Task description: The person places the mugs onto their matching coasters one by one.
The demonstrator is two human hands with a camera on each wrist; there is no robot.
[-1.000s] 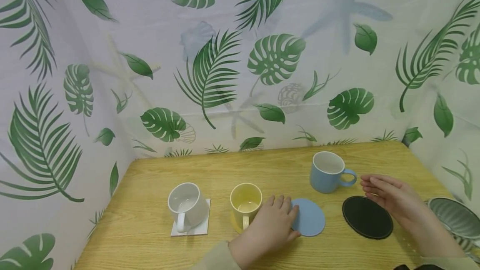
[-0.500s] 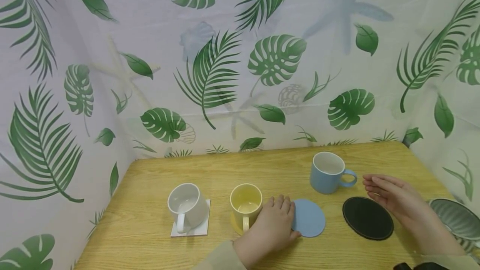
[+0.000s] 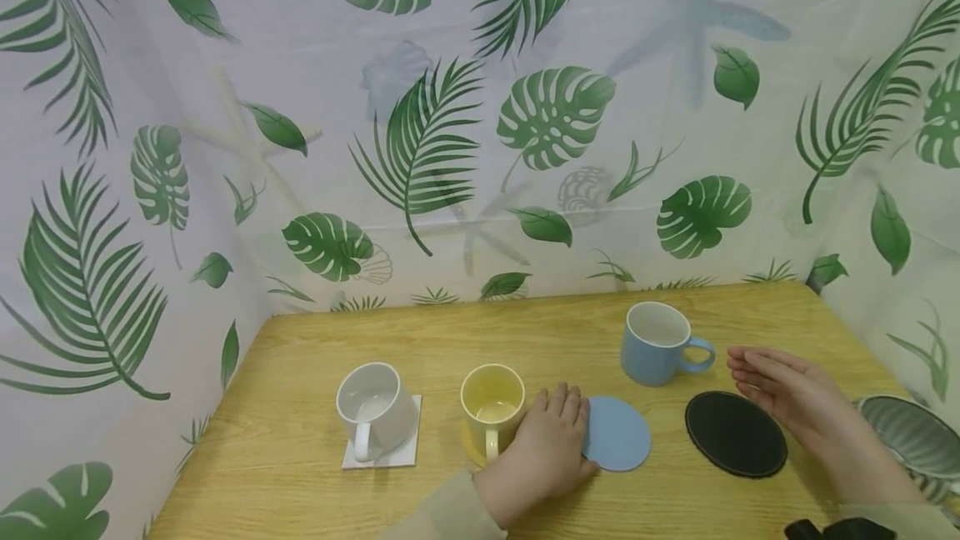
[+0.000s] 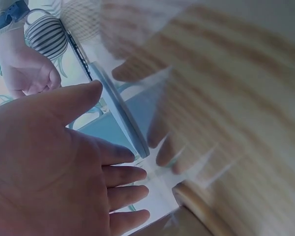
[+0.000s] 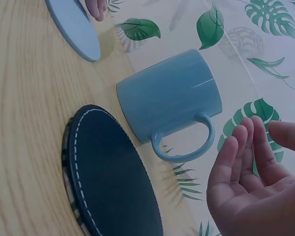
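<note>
My left hand [image 3: 542, 448] lies palm down between the yellow mug [image 3: 492, 407] and the round blue coaster [image 3: 618, 433], its fingers straight and its thumb at the coaster's left edge. In the left wrist view the hand [image 4: 59, 162] holds nothing. My right hand [image 3: 795, 398] hovers with relaxed fingers just right of the handle of the blue mug [image 3: 654, 347], a small gap between them. The right wrist view also shows the hand [image 5: 265, 182] apart from the blue mug [image 5: 169, 96]. The black coaster [image 3: 736, 434] lies in front of that mug, with nothing on it.
A white mug [image 3: 375, 411] stands on a square white coaster [image 3: 407, 450] at the left. Under the yellow mug is a yellow coaster [image 3: 470, 445]. A ribbed dark cup [image 3: 911, 437] stands at the right edge, beside my right forearm. Leaf-patterned cloth surrounds the wooden table [image 3: 300, 382].
My left hand has shifted slightly at the blue coaster's left edge. The right hand has drawn a little to the right from the blue mug's handle. The mugs and coasters stay in place.
</note>
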